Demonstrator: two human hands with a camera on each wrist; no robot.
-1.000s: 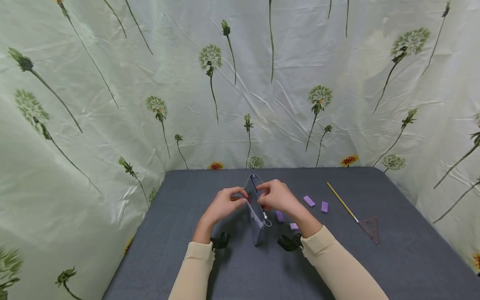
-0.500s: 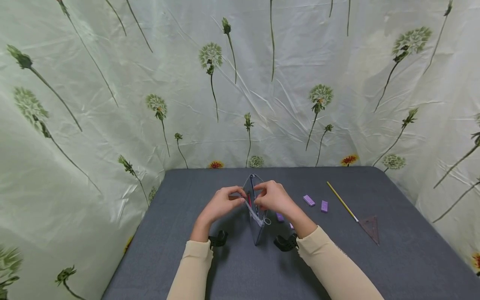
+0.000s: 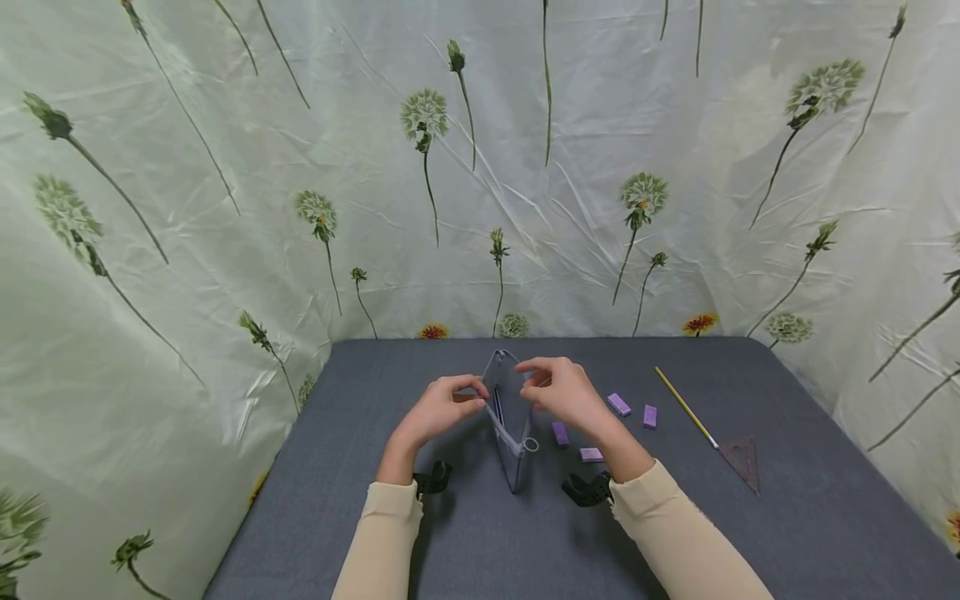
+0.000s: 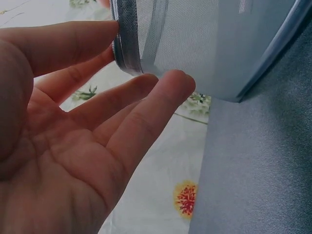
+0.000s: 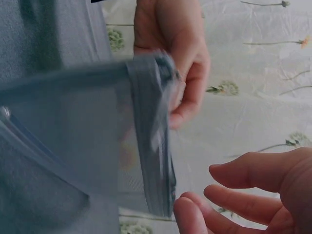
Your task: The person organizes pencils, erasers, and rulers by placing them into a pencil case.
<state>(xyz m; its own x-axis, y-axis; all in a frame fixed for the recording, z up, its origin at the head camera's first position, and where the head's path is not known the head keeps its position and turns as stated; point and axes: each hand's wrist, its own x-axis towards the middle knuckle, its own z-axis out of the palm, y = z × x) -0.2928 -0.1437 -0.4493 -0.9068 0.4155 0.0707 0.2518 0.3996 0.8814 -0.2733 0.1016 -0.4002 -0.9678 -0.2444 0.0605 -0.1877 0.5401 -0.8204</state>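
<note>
The mesh pouch (image 3: 510, 425) stands on its edge in the middle of the grey worktop (image 3: 787, 533), right between my two hands, its mouth gaping upward with a pen just visible inside. My left hand (image 3: 438, 411) pinches the near lip at the zip band; in the left wrist view my thumb and fingers (image 4: 146, 105) close on that grey band. My right hand (image 3: 562, 392) is off the pouch, hovering just beside its far lip with the fingers (image 5: 243, 180) loose and gently bent, gripping nothing. A small ring pull (image 3: 531, 444) dangles from the zip on the right side.

Just to the right of the pouch lie four purple erasers (image 3: 619, 404), scattered near my right wrist. Further right, a yellow pencil (image 3: 682, 406) lies at a slant, and a brown set square (image 3: 742, 462) sits touching its near tip. A flower-printed cloth (image 3: 225, 208) hangs behind and around the worktop.
</note>
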